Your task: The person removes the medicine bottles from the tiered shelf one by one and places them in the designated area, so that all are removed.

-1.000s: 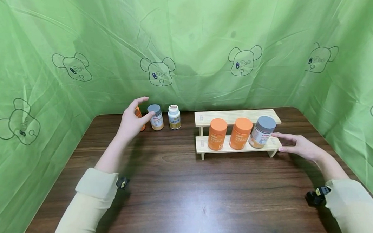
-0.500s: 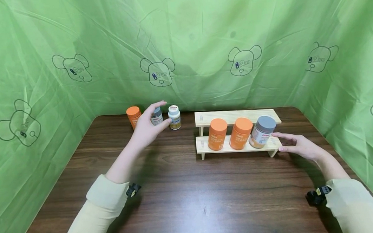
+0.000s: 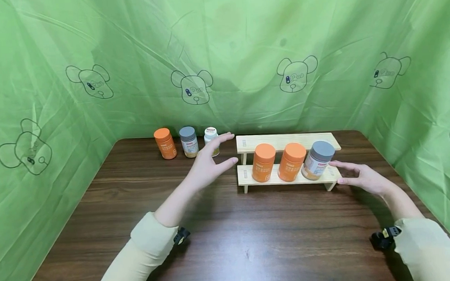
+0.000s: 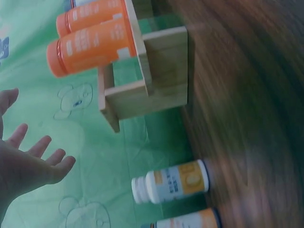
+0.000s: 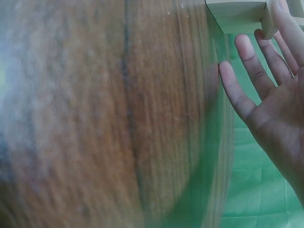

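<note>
Touching rack edge [image 3: 333, 174], right grip [image 3: 367, 180]

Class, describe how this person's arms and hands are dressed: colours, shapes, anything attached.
The left sleeve and right sleeve are plain pale cream, each ending in a wide cuff. A small, blocky black device with a pale yellowish detail sits at the left cuff and another at the right. The left hand and right hand wear no gloves.

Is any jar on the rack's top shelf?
No, all three jars on the rack stand on its lower shelf.
</note>
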A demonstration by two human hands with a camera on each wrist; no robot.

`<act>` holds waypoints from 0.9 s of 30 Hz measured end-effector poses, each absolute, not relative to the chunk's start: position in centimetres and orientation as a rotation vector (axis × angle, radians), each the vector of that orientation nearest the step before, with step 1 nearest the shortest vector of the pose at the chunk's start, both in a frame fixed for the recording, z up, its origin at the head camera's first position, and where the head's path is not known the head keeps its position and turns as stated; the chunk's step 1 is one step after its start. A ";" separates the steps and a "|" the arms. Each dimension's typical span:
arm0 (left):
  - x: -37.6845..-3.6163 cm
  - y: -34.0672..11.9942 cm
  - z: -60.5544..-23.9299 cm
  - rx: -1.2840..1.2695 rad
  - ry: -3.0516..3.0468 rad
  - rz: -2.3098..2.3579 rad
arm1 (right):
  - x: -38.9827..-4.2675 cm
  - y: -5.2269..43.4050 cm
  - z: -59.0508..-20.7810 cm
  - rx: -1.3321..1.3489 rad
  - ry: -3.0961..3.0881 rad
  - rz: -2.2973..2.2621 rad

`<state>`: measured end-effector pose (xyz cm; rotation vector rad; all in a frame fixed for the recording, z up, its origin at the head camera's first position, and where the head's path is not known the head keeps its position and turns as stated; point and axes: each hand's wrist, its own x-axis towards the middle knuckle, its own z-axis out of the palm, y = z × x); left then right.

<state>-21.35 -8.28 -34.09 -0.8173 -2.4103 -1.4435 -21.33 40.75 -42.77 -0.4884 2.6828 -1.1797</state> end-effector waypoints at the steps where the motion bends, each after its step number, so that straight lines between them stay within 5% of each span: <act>1: -21.3 -8.0 -34.2 -0.826 -2.406 -1.448 | -21.3 40.8 -42.8 -0.489 2.684 -1.178; 27: -22.8 -2.2 -37.5 -0.902 -2.399 -1.702 | -21.3 40.6 -42.6 -0.463 2.721 -1.113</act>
